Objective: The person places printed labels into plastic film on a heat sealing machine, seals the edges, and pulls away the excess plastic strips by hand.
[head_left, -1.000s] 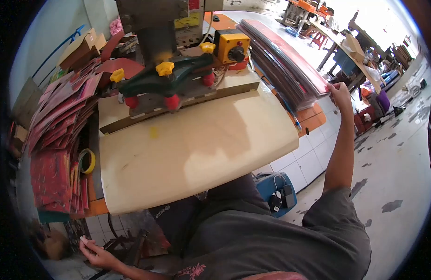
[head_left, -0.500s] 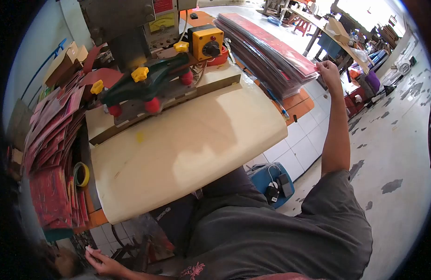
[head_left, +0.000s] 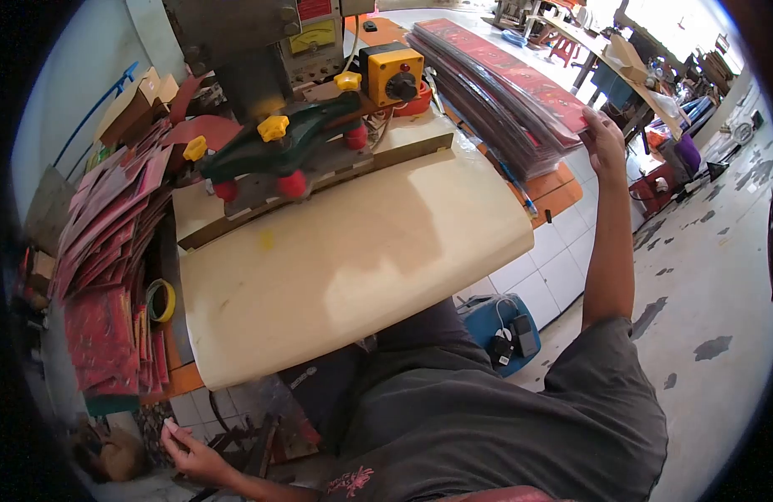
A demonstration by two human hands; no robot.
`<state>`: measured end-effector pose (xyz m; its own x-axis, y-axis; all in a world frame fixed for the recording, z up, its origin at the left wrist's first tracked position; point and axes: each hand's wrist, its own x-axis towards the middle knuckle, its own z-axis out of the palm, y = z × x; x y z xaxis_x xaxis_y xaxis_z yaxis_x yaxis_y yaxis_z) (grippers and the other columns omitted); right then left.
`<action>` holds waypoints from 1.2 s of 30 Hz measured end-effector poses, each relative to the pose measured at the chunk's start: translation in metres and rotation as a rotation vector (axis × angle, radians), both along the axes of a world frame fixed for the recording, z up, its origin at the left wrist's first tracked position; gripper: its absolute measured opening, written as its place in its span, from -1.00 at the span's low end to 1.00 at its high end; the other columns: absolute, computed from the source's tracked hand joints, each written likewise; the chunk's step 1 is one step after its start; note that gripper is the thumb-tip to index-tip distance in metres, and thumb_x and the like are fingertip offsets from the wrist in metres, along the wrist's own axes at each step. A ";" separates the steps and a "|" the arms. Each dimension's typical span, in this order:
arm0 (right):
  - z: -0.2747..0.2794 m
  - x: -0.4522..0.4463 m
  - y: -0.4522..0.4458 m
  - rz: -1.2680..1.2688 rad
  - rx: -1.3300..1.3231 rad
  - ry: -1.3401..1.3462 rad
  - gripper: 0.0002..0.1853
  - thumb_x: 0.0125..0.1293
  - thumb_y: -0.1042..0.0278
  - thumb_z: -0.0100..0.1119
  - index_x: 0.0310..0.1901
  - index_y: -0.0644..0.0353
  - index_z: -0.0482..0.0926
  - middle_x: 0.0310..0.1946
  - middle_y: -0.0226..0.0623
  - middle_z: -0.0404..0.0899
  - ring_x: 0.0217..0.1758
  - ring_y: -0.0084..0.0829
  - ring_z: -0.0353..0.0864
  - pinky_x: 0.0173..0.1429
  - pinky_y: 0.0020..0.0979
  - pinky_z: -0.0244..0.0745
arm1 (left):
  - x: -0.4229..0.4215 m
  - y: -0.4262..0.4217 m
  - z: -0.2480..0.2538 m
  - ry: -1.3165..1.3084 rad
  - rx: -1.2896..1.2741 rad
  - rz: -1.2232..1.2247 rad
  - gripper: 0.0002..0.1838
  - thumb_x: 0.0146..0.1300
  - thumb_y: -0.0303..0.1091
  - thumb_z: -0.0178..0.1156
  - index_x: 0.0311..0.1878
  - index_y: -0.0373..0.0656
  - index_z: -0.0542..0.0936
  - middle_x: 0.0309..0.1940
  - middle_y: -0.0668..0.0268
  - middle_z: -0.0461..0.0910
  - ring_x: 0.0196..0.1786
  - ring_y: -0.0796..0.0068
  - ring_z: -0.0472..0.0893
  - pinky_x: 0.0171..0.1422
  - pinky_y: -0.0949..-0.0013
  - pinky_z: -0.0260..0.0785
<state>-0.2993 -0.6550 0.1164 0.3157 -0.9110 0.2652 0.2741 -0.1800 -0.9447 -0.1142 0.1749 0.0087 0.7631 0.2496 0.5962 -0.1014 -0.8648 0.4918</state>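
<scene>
My right hand [head_left: 606, 142] is at the near right corner of a tall stack of red printed sheets in clear plastic [head_left: 508, 75]. Its thumb and fingers pinch the edge of the top sheet [head_left: 562, 105]. Low on the left, my left hand [head_left: 194, 458] hangs beside the table, away from the stacks. Its fingers are curled with the tips together; whether something small is between them I cannot make out. Between my hands lies a cream cover sheet [head_left: 361, 268], curving over the table's front edge beneath a press machine [head_left: 278, 151].
Red printed pieces [head_left: 106, 335] are heaped at the left, beside a yellow tape roll [head_left: 162, 301]. An orange control box [head_left: 393, 74] with a black knob sits behind the cover. Below the table, a blue bin [head_left: 529, 356] holds black adapters.
The view has shifted, so the scene sits slightly further right. My right hand stays at the stack's corner, and the top sheet's print shows with less glare. My left hand remains low.
</scene>
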 end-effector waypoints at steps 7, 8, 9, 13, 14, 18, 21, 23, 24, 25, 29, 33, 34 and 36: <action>-0.013 0.011 0.009 -0.083 -0.192 -0.245 -0.61 0.40 0.52 0.23 0.19 0.50 0.45 0.02 -0.07 0.63 -0.02 -0.39 0.70 0.05 -0.42 0.66 | 0.003 -0.024 0.005 -0.062 -0.031 -0.075 -0.70 0.55 -0.21 0.11 0.04 -0.25 0.67 -0.42 0.34 0.58 -0.44 0.53 0.48 -0.36 0.38 0.37; -0.012 0.013 0.011 -0.078 -0.191 -0.247 -0.61 0.40 0.52 0.23 0.19 0.50 0.45 0.02 -0.07 0.63 -0.02 -0.39 0.70 0.05 -0.42 0.66 | 0.005 -0.025 0.004 -0.072 -0.029 -0.087 -0.70 0.55 -0.22 0.11 0.04 -0.25 0.67 -0.45 0.35 0.56 -0.45 0.55 0.47 -0.39 0.39 0.34; -0.010 0.012 0.013 -0.108 -0.219 -0.291 -0.62 0.42 0.53 0.20 0.20 0.50 0.45 0.04 -0.04 0.62 0.00 -0.37 0.70 0.07 -0.42 0.65 | 0.006 -0.026 0.003 -0.083 -0.028 -0.098 -0.71 0.54 -0.22 0.12 0.03 -0.25 0.67 -0.49 0.35 0.55 -0.46 0.56 0.45 -0.43 0.40 0.31; -0.008 -0.004 0.022 -0.202 -0.280 -0.312 -0.61 0.48 0.47 0.15 0.25 0.49 0.43 0.10 -0.04 0.59 0.10 -0.34 0.65 0.21 -0.37 0.57 | 0.002 -0.034 0.007 0.052 -0.101 -0.036 -0.72 0.54 -0.24 0.12 0.03 -0.25 0.67 -0.51 0.35 0.53 -0.47 0.60 0.45 -0.45 0.45 0.26; -0.007 -0.009 0.026 -0.246 -0.291 -0.316 -0.61 0.49 0.45 0.14 0.25 0.49 0.44 0.11 -0.05 0.59 0.13 -0.35 0.63 0.24 -0.35 0.56 | 0.005 -0.032 0.002 0.016 -0.090 -0.081 -0.73 0.54 -0.24 0.12 0.02 -0.24 0.67 -0.51 0.35 0.53 -0.49 0.62 0.42 -0.47 0.47 0.23; -0.005 -0.045 0.053 -0.306 -0.256 -0.368 -0.58 0.49 0.36 0.14 0.28 0.38 0.44 0.18 -0.08 0.55 0.21 -0.28 0.58 0.34 -0.28 0.47 | 0.003 -0.041 0.002 0.043 -0.187 -0.147 -0.69 0.55 -0.17 0.10 0.00 -0.22 0.65 -0.53 0.43 0.47 -0.52 0.67 0.36 -0.47 0.50 0.19; -0.010 -0.076 0.062 -0.373 -0.162 -0.408 -0.55 0.51 0.26 0.14 0.32 0.30 0.42 0.21 -0.13 0.53 0.25 -0.21 0.56 0.37 -0.24 0.45 | 0.005 -0.048 -0.002 0.023 -0.298 -0.244 -0.72 0.55 -0.23 0.08 0.02 -0.24 0.64 -0.48 0.42 0.49 -0.47 0.69 0.38 -0.47 0.54 0.18; -0.015 -0.093 0.068 -0.371 -0.136 -0.428 -0.53 0.52 0.21 0.13 0.33 0.28 0.41 0.23 -0.14 0.52 0.27 -0.20 0.54 0.38 -0.21 0.45 | 0.006 -0.062 0.000 -0.017 -0.380 -0.320 -0.72 0.55 -0.25 0.08 0.04 -0.25 0.63 -0.42 0.41 0.54 -0.43 0.71 0.43 -0.49 0.59 0.18; -0.018 -0.101 0.070 -0.366 -0.109 -0.449 -0.51 0.52 0.16 0.12 0.34 0.27 0.41 0.24 -0.15 0.50 0.29 -0.19 0.53 0.38 -0.19 0.44 | 0.007 -0.073 0.003 -0.018 -0.382 -0.325 -0.72 0.55 -0.25 0.08 0.04 -0.25 0.63 -0.42 0.41 0.54 -0.43 0.71 0.43 -0.49 0.59 0.18; -0.024 -0.109 0.068 -0.358 -0.068 -0.462 -0.48 0.51 0.10 0.13 0.34 0.27 0.40 0.27 -0.15 0.48 0.34 -0.19 0.48 0.43 -0.15 0.38 | 0.006 -0.083 0.008 -0.041 -0.420 -0.343 -0.72 0.56 -0.26 0.07 0.01 -0.29 0.63 -0.46 0.39 0.52 -0.48 0.72 0.38 -0.49 0.59 0.16; -0.045 -0.131 0.065 -0.271 -0.086 -0.503 -0.47 0.49 0.09 0.16 0.33 0.26 0.41 0.26 -0.16 0.49 0.35 -0.20 0.46 0.46 -0.13 0.33 | 0.011 -0.091 0.005 0.005 -0.596 -0.497 -0.68 0.57 -0.23 0.05 -0.07 -0.35 0.60 -0.50 0.36 0.52 -0.54 0.73 0.35 -0.51 0.60 0.16; -0.066 -0.153 0.062 -0.170 -0.011 -0.503 -0.52 0.50 0.12 0.14 0.31 0.22 0.43 0.25 -0.22 0.51 0.34 -0.26 0.47 0.44 -0.16 0.34 | 0.005 -0.126 0.014 0.027 -0.736 -0.588 -0.62 0.55 -0.14 0.04 -0.15 -0.34 0.58 -0.51 0.35 0.52 -0.57 0.70 0.37 -0.55 0.60 0.14; -0.072 -0.159 0.060 -0.148 0.019 -0.497 -0.54 0.51 0.13 0.12 0.30 0.20 0.44 0.24 -0.25 0.51 0.33 -0.28 0.47 0.41 -0.16 0.36 | 0.004 -0.134 0.016 0.027 -0.730 -0.586 -0.62 0.55 -0.14 0.04 -0.15 -0.34 0.58 -0.51 0.35 0.52 -0.57 0.70 0.37 -0.55 0.60 0.14; -0.085 -0.170 0.060 -0.075 0.043 -0.475 -0.58 0.53 0.14 0.10 0.28 0.18 0.45 0.19 -0.27 0.55 0.24 -0.32 0.53 0.31 -0.22 0.43 | 0.004 -0.144 0.014 0.045 -0.803 -0.748 -0.61 0.55 -0.14 0.04 -0.18 -0.34 0.57 -0.56 0.35 0.49 -0.59 0.67 0.39 -0.56 0.60 0.13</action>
